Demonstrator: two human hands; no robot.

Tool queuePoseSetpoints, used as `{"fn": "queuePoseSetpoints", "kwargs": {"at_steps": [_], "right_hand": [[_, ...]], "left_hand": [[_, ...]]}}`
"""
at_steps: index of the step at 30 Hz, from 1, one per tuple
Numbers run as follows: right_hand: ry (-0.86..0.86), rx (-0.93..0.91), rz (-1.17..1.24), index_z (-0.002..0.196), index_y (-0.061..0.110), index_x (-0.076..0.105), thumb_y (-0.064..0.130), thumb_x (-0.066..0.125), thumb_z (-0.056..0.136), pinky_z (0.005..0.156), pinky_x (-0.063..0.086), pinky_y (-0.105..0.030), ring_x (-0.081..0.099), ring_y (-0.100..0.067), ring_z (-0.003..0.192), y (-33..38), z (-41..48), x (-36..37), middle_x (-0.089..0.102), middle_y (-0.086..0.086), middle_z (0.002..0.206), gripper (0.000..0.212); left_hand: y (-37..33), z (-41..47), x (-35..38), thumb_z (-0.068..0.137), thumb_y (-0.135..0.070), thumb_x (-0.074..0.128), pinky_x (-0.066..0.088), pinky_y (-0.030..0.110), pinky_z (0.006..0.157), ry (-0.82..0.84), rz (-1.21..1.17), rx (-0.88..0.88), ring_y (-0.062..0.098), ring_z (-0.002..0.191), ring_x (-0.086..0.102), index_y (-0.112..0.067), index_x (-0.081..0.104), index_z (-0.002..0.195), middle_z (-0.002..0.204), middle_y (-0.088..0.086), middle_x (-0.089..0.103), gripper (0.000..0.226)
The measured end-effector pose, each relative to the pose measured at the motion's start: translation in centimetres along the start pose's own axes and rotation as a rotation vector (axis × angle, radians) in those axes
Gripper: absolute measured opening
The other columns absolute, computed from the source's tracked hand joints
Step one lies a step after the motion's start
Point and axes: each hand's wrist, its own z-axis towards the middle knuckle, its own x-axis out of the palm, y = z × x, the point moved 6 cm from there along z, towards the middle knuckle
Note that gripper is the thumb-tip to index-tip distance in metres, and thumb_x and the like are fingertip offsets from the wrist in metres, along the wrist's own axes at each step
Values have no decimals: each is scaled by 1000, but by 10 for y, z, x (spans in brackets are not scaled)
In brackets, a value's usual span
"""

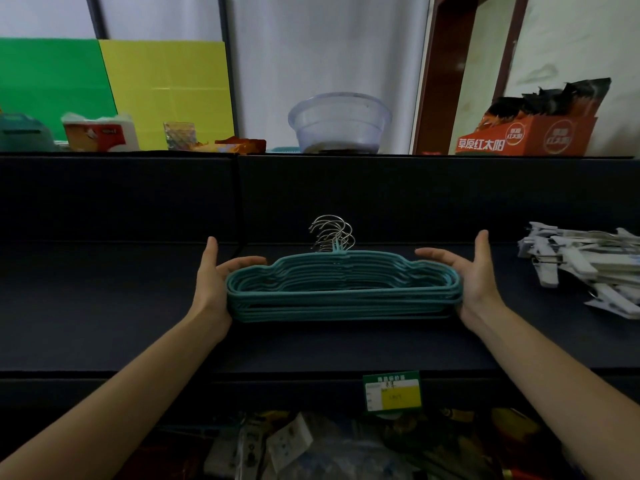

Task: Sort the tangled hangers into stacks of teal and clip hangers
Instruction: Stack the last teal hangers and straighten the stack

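Teal hangers (343, 292) in a neat flat stack on the dark shelf (104, 306), metal hooks (332, 233) bunched at the stack's far edge. Left hand (214, 282) spread, palm against the stack's left end, fingers curved over its top, thumb raised. Right hand (474, 278) spread likewise, palm touching the stack's right end. White clip hangers (585, 268) piled well right of the stack. Green price tag (392, 393) below the stack.

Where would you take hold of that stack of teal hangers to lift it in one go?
At its two rounded ends, from left and right together. The stack of teal hangers is long, flat and loose, so squeezing both ends should keep it aligned; the left hand and right hand flank those ends. The metal hooks at the back fan apart, a poorer hold.
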Motion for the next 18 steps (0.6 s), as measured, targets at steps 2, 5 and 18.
{"fn": "queuePoseSetpoints", "kwargs": {"at_steps": [2, 5, 18], "right_hand": [[-63, 20, 33, 89, 6, 67, 78, 10, 80, 64, 51, -36, 67, -26, 69, -2, 0, -6, 72, -11, 75, 92], [-102, 48, 33, 85, 5, 67, 79, 9, 79, 65, 51, -36, 66, -28, 71, -5, 0, -8, 72, -12, 74, 94], [-111, 59, 83, 86, 7, 70, 85, 14, 73, 71, 52, -39, 68, -28, 76, -7, -4, -6, 72, -13, 87, 97]], "left_hand": [[0, -1, -4, 87, -68, 23, 51, 39, 72, -19, -27, 4, 30, 84, 68, -3, 69, 93, 96, 17, 72, 80], [1, -2, -6, 89, -63, 21, 50, 39, 72, 2, -44, 0, 30, 82, 70, -4, 72, 86, 95, 17, 72, 78], [3, 2, 7, 82, -73, 24, 51, 40, 74, 64, -66, -40, 31, 85, 70, -5, 76, 81, 98, 18, 71, 85]]}}
